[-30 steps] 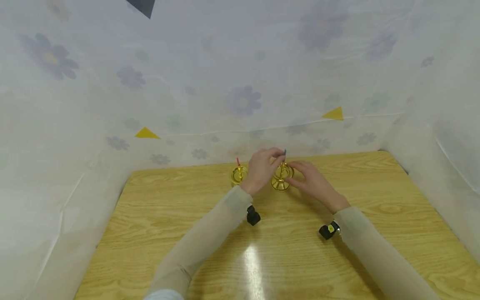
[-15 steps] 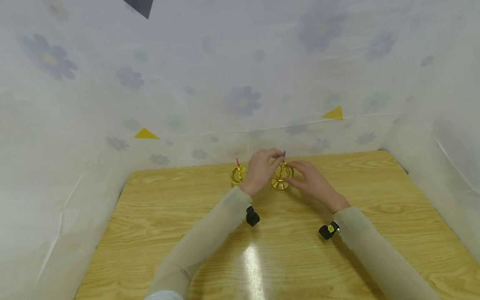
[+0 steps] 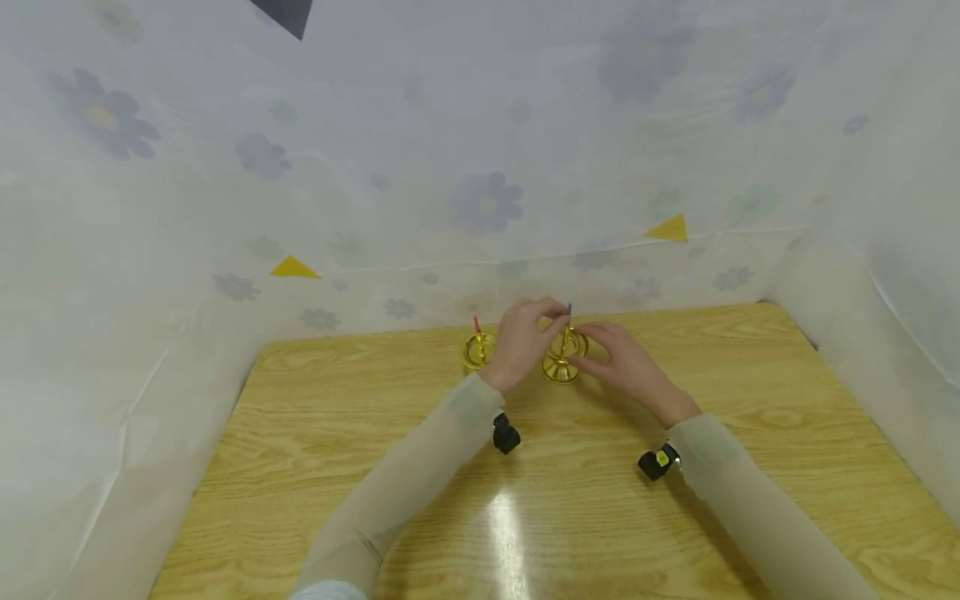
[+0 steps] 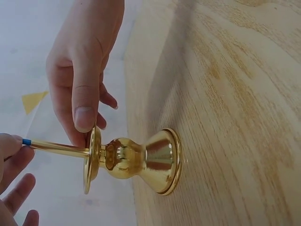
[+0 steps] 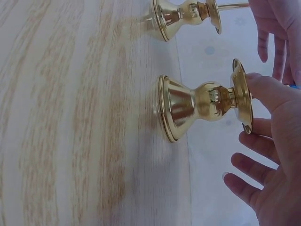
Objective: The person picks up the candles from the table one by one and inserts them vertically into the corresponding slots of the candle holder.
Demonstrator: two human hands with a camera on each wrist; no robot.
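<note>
Two gold candle holders stand at the far middle of the wooden table (image 3: 375, 467). The right holder (image 3: 561, 360) carries a thin gold candle (image 4: 56, 148) with a blue tip. My left hand (image 3: 561, 312) pinches that tip from above, as the left wrist view (image 4: 10, 149) shows. My right hand (image 3: 589, 347) grips the holder's dish rim (image 4: 91, 162) between thumb (image 4: 85, 109) and fingers. In the right wrist view the thumb (image 5: 265, 92) lies on the dish edge of this holder (image 5: 197, 101). The left holder (image 3: 477, 350) stands free with a red-tipped candle (image 3: 475, 322).
A pale flowered sheet (image 3: 480, 192) with yellow triangles walls in the table at the back and both sides. The second holder (image 5: 186, 13) stands close beside the held one. Black wrist cameras (image 3: 506, 434) hang under both forearms.
</note>
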